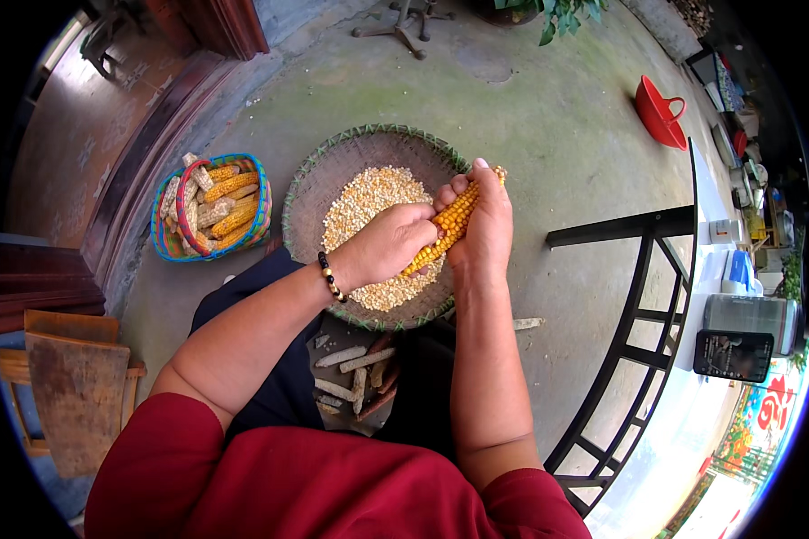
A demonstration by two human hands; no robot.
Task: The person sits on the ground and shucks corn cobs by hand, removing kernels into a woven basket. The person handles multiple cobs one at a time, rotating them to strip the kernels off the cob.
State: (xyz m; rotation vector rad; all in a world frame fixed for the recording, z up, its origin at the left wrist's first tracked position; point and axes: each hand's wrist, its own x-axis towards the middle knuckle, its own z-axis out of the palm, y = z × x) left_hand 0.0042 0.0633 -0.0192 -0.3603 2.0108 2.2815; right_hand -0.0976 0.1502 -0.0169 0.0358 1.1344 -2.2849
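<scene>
An ear of dried yellow corn (pixel 455 219) is held aslant over a round woven basket (pixel 303 202) with green binding around its rim. My right hand (pixel 489 222) wraps the upper part of the ear from the right, thumb along its top end. Against the ear's lower left side presses my left hand (pixel 391 246), with a beaded bracelet at the wrist; its fingertips are partly hidden, so its hold is unclear. Loose corn kernels (pixel 371 202) lie heaped in the basket. At the left, a colourful plastic basket (pixel 264 202) holds corn ears (pixel 232 219) and bare cobs (pixel 192 202).
Several bare cobs (pixel 367 360) lie on the floor between my legs. A wooden stool (pixel 77 397) stands lower left, a red plastic basket (pixel 657 114) upper right. The black-framed table (pixel 620 229) at right bears a phone (pixel 733 355). A metal stand base (pixel 401 30) is at the top.
</scene>
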